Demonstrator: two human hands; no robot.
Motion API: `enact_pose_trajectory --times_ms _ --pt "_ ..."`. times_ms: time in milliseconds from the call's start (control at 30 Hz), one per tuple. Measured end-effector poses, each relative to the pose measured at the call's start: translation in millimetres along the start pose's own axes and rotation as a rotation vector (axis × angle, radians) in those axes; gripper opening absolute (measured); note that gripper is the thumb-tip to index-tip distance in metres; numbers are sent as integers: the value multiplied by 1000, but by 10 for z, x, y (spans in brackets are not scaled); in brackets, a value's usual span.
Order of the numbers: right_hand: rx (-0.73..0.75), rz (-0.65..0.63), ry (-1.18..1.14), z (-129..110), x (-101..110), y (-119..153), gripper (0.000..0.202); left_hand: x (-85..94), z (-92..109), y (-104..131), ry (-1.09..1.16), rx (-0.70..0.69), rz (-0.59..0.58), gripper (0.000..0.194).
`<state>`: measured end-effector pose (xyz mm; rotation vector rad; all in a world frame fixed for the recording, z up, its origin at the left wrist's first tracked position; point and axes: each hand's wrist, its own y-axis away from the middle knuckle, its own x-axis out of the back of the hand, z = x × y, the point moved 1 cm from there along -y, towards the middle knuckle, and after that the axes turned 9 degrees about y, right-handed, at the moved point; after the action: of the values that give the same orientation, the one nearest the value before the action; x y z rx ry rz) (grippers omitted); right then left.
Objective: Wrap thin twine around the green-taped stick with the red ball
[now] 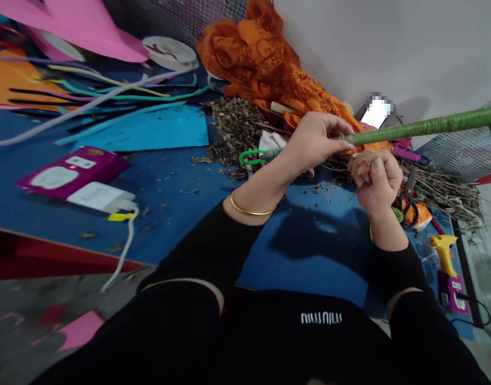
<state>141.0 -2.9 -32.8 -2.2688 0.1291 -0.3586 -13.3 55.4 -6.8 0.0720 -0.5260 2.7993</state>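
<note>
My left hand [312, 140], with a gold bangle on the wrist, grips the grey-wrapped end of a long stick wound in green tape [434, 127]. The stick runs out to the right edge of the view. Just below it my right hand [377, 179] is closed, thumb against the fingers, on a small tan scrap [366, 159] whose kind I cannot make out. Beneath and behind both hands lie dried plant stalks [241, 125]. A bright green loop [251, 156] shows beside my left forearm.
Orange patterned cloth [269, 48] is heaped at the back. Scissors [409, 200] and a yellow glue gun [446, 251] lie right. On the left are a purple power strip [79, 166] with a white charger [103, 197], blue sheet [177, 128] and coloured pipe cleaners [141, 96]. A lit phone [376, 112] leans behind.
</note>
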Motion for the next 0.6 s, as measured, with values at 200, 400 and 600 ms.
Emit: enact_pose_trajectory --times_ms 200,400,600 --pt "-113 85 177 -237 -8 70 45 -87 7 40 -274 -31 102 21" --pt "-55 99 203 -379 -32 138 40 -122 -39 66 -327 -61 98 22" --pt "3 48 302 -362 62 64 43 -95 -82 48 -394 -130 115 19"
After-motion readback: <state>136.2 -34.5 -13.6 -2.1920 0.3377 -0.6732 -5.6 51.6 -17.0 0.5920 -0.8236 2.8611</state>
